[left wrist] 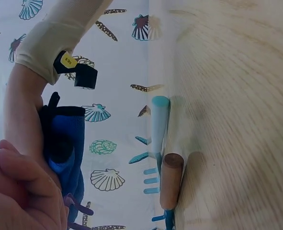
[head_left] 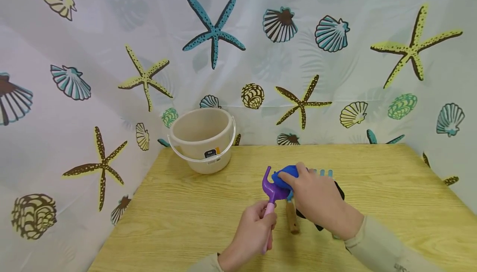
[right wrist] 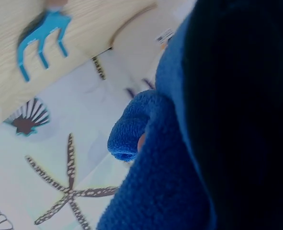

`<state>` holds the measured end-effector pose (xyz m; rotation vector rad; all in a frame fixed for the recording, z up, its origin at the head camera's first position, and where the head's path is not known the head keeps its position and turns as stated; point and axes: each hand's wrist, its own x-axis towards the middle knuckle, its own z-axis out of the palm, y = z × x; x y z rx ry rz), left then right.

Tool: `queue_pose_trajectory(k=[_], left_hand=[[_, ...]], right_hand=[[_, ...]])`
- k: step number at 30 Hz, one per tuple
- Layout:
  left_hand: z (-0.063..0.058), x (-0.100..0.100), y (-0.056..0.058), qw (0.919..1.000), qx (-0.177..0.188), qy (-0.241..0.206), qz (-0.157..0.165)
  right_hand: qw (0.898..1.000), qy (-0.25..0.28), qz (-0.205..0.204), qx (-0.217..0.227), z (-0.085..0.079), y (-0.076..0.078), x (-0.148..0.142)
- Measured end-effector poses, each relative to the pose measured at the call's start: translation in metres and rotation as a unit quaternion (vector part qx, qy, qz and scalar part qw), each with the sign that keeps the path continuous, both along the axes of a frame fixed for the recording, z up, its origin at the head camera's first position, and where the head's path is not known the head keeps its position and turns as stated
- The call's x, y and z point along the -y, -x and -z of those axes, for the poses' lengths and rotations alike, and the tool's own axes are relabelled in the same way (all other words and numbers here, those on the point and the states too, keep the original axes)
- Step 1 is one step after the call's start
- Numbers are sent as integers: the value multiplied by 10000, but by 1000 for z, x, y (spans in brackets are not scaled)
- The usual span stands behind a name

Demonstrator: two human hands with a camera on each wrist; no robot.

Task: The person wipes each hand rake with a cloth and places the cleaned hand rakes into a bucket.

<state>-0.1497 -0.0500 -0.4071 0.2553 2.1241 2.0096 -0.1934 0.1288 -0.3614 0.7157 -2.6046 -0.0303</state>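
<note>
My left hand (head_left: 255,226) grips the pink handle of a purple hand rake (head_left: 275,191), its head raised above the table. In my right hand (head_left: 316,197) is a fuzzy blue cloth (right wrist: 151,158) with black trim, pressed against the rake's head. In the left wrist view, the cloth (left wrist: 67,148) hangs beside the purple tines (left wrist: 79,210). Beneath the hands lies a blue hand rake (right wrist: 44,36) with a wooden handle (head_left: 292,218). Another tool with a pale blue handle (left wrist: 160,124) lies next to it, mostly hidden by my right hand in the head view.
A cream bucket (head_left: 208,156) with a clear bail handle stands at the table's back left corner. The wooden table (head_left: 179,214) meets a white curtain (head_left: 253,56) printed with starfish and shells at its back and sides.
</note>
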Motion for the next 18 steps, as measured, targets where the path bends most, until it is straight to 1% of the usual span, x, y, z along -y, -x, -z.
queue_pose_trajectory(k=[4, 8, 11, 13, 18], left_hand=[[-1, -1, -3, 9999, 83, 79, 30], [-1, -2, -3, 9999, 69, 111, 14], [-2, -2, -2, 10000, 5, 85, 23], [-2, -1, -1, 10000, 1, 70, -28], [-1, 1, 4, 9994, 189, -20, -276]], right_hand=[[9998, 14, 141, -158, 1, 7, -6], [9996, 19, 208, -215, 1, 8, -8], [9995, -2, 291, -141, 1, 4, -8], [9996, -30, 278, -39, 1, 0, -7], [9993, -33, 73, 352, -1, -15, 1]])
